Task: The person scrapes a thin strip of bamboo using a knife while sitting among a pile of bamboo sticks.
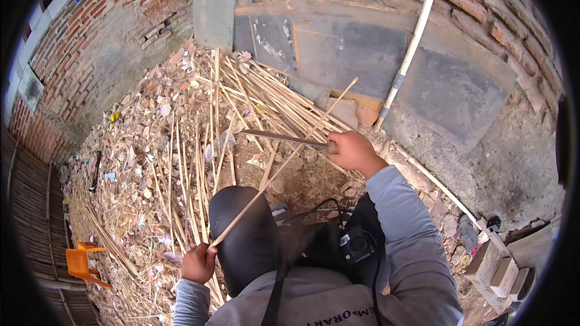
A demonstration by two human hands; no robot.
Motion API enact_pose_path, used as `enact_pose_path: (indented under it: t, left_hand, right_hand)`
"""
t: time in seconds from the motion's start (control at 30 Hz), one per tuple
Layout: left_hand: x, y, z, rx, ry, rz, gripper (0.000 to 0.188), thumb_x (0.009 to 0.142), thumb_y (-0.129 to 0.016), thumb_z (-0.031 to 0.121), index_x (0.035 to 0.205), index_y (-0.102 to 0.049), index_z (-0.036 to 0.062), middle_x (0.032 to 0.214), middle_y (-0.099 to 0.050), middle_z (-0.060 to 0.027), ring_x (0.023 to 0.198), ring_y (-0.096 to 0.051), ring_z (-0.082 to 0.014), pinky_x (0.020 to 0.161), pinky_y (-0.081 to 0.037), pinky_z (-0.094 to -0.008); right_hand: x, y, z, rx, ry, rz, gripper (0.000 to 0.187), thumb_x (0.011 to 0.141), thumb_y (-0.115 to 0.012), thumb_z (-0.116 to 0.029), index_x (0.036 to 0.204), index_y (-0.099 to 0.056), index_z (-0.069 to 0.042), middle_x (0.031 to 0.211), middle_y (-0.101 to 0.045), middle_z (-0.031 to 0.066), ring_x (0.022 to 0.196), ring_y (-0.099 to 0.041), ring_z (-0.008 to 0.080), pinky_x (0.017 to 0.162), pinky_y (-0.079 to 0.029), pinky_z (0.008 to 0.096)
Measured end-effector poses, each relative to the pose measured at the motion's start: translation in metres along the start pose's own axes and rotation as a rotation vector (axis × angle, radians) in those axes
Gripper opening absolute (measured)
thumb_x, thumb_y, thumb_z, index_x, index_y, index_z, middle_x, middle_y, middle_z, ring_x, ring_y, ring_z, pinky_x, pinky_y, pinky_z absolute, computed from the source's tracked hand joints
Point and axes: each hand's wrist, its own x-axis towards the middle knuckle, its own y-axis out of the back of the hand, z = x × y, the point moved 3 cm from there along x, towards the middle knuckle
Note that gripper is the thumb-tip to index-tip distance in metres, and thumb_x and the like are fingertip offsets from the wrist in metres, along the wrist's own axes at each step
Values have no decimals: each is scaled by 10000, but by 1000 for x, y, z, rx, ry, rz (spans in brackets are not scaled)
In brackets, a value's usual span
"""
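My left hand (198, 263) is closed around the near end of a long, thin bamboo strip (264, 188). The strip slants up and to the right across my knee, its far end free in the air. In my right hand (355, 153) is the handle of a long-bladed knife (280, 138), gripped in closed fingers. Its blade points left and crosses the strip close to my right hand; I cannot tell whether the edge touches it. A pile of similar bamboo strips (284, 93) lies beyond the knife, and more loose strips (187, 187) lie on the ground to the left.
Rubble and litter (130, 157) cover the ground. A brick wall (115, 36) and leaning dark panels (350, 42) stand behind. A white pipe (417, 39) rises at the right. An orange plastic chair (78, 264) is at the far left, by a woven bamboo wall (29, 205).
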Motion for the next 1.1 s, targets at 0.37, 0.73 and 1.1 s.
enact_pose_path:
  t: [0.37,0.73,1.1]
  left_hand:
    - [-20,46,-37,158,-5,-20,344,952,-640,341,754,-602,63,639,-610,-196,590,-606,-439,530,-463,-523]
    - [-59,49,-77,326,128,35,193,877,-646,248,911,-675,60,705,-645,-223,642,-649,-435,585,-509,-527]
    - [-61,41,-113,330,39,45,228,902,-649,305,848,-636,85,644,-627,-197,584,-625,-427,520,-486,-529]
  right_hand:
    - [-4,-11,-2,8,-56,-139,370,732,-746,-260,1056,-724,-82,952,-720,187,925,-685,393,825,-551,480]
    - [12,-30,22,118,-99,-132,367,742,-714,-250,1020,-715,-11,943,-706,236,931,-676,419,842,-539,483]
    - [6,-36,49,130,-181,16,374,752,-692,-229,1076,-713,-43,944,-711,229,919,-681,415,825,-547,490]
